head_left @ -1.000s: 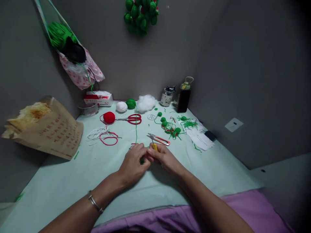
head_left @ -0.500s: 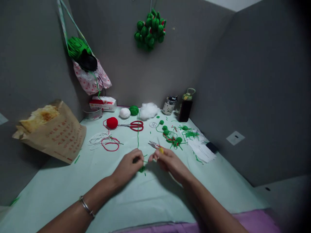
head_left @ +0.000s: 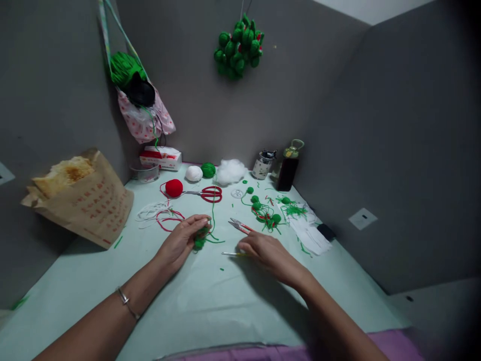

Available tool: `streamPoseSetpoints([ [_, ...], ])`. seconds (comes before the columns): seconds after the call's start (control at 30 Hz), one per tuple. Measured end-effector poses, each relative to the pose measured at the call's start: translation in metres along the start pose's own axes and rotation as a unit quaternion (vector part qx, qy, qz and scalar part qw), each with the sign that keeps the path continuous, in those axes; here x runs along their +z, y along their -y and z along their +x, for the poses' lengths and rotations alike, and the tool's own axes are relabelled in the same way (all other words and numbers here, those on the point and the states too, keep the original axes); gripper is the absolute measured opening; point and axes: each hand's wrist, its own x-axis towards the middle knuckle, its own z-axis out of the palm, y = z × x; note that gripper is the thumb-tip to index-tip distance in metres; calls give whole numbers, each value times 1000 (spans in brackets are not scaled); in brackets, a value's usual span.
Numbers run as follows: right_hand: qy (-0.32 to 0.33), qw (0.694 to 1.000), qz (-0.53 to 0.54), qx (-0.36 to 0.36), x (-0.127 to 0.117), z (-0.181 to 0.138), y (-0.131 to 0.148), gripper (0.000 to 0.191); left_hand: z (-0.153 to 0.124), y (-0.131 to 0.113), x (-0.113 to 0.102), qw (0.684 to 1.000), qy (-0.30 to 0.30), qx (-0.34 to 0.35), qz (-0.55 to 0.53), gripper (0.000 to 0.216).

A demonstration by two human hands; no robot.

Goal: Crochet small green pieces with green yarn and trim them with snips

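My left hand is closed round a small green crocheted piece, with a strand of green yarn running from it up the table. My right hand lies low on the pale green table, fingers curled at the yellow-handled end of a thin crochet hook that rests flat on the table. Small snips with orange handles lie just beyond my right hand.
Red scissors, a red yarn ball, white and green balls, stuffing, a jar and a dark bottle stand at the back. Green pieces and scraps lie right. A brown paper bag leans left. Grey walls enclose the table.
My hands have parted: the left drew the green piece to the left, and the right lowered the hook flat onto the table. The view tilted up slightly.
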Motion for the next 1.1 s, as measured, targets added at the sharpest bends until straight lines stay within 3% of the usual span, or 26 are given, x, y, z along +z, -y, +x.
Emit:
streamPoseSetpoints([
  [0.13,-43,993,-95,52,7,24,-16,14,-1,5,3,1000,3,-17,-13,16],
  [0.3,-61,990,-106,65,22,47,-28,16,-4,8,4,999,22,-25,-11,16],
  [0.47,-97,993,-34,52,25,44,-34,26,-5,8,4,998,26,-41,-32,10],
  [0.73,-82,980,169,-59,20,34,-13,33,-5,7,7,998,28,-37,-40,11],
  [1.1,-87,970,218,-56,25,31,5,28,-14,12,13,996,48,-9,72,19],
])
